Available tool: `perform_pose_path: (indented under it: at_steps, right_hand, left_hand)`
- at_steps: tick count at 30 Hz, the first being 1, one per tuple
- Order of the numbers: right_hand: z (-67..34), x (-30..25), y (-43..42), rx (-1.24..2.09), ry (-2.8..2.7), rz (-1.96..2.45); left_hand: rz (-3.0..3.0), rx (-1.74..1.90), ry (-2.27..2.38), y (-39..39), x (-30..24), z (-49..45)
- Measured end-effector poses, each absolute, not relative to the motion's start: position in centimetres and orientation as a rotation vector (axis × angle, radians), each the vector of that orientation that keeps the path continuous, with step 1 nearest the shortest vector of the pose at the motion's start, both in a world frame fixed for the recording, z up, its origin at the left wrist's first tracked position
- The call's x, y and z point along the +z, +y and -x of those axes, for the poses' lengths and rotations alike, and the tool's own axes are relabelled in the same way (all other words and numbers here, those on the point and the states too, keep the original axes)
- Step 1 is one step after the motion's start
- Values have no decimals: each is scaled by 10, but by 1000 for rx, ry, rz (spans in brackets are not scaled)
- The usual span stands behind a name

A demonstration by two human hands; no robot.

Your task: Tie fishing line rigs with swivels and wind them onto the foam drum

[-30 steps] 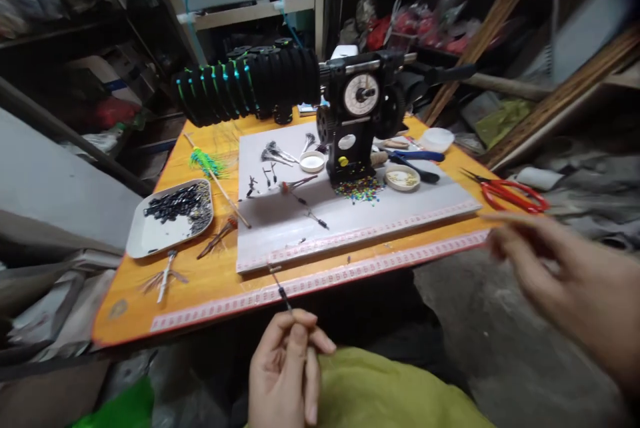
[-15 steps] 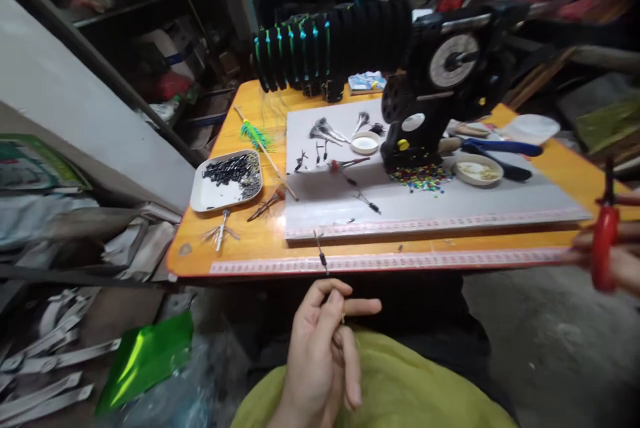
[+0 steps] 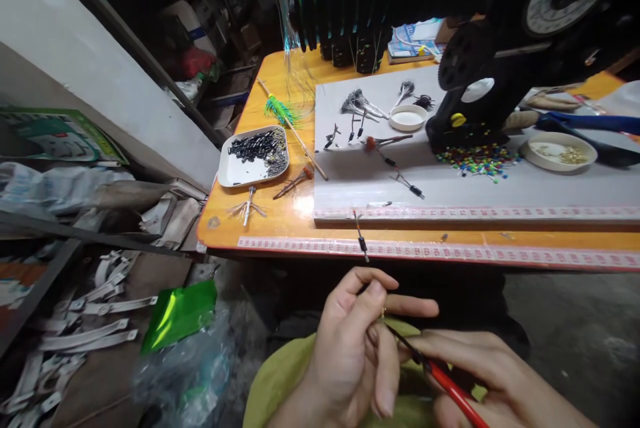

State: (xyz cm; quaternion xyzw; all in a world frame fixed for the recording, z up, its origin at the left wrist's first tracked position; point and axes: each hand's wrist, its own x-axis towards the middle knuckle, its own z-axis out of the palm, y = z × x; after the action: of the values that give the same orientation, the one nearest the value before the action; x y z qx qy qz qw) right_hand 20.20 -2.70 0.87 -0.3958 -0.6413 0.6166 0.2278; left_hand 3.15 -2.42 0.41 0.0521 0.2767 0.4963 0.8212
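My left hand (image 3: 350,341) is raised over my lap, thumb and forefinger pinched together. A small gold-coloured piece (image 3: 383,313) shows at the pinch; its exact kind is too small to tell. My right hand (image 3: 485,375) is closed around a red-handled tool (image 3: 453,391) with slim black jaws, either pliers or scissors. The tool's tip reaches the left hand's fingers, just below the gold-coloured piece. Beyond the left hand, a short rig with a black sleeve (image 3: 363,243) lies across the table's front edge.
A black machine (image 3: 465,61) stands on a grey board (image 3: 350,195). Coloured beads (image 3: 480,160) lie at its foot, beside a dish (image 3: 530,155) of gold-coloured bits. At left are a white tray (image 3: 227,175) of black pieces and a wooden stick (image 3: 305,148). A measuring tape (image 3: 310,246) lines the edge.
My right hand has come in from the far right with the red-handled tool and now meets the left hand. The view has moved closer to the table. The left hand keeps its pinch.
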Motion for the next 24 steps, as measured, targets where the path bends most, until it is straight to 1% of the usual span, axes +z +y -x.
perform_pose_path:
  at_steps: [3, 5, 11, 14, 18, 24]
  right_hand:
    - [-207, 14, -24, 1401, -1922, 1226]
    - [-209, 19, -21, 1336, -2008, 1241]
    - [-205, 33, -10, 1452, -2058, 1183]
    - [-204, 31, -8, 1478, -2064, 1186]
    - [-208, 26, -10, 1432, -2102, 1271]
    - [-215, 23, -13, 1557, -2057, 1198]
  left_hand:
    - [-134, 1055, 573, -23, 6, -31]
    - [-147, 1051, 551, -22, 6, -30]
    - [-173, 1058, 519, -21, 5, -29]
    - [-176, 1057, 515, -21, 4, -29]
    - [-178, 1058, 558, -22, 3, -30]
    - [-163, 1054, 525, -21, 2, -30]
